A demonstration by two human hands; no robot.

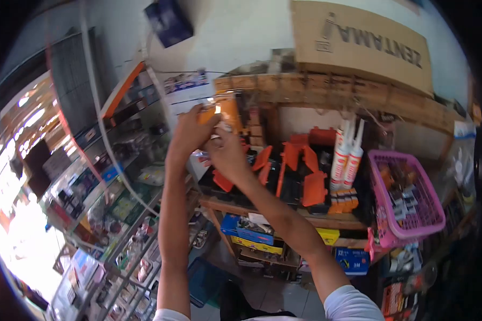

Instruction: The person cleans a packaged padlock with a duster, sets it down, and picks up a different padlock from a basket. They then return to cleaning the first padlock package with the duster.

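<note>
Two bare arms reach up and away from the camera, with white sleeves at the bottom of the view. The left hand (190,131) is up high, and its fingers are closed around an orange packet (219,113), which it holds up in front of the wooden shelf. The right hand (227,155) is just beside it and a little lower, touching the bottom part of the same packet; its fingers are curled in, but I cannot tell if they really pinch it. The packet is up in the air, between the two hands and the shelf, not lying on anything. Just behind the hands is a wooden shelf (273,209) full of orange and black tools (297,174). Next to the tools stand two white tubes (345,155) with pointed tips, upright and touching each other. To the right of them sits a pink basket (431,206) with small things inside. Under the shelf are blue and yellow boxes (254,232). On the left side, glass shelves (118,214) with many small goods run down toward the floor. Farthest away, at the top, a big brown cardboard box (359,40) rests on a high wooden board (326,91).
</note>
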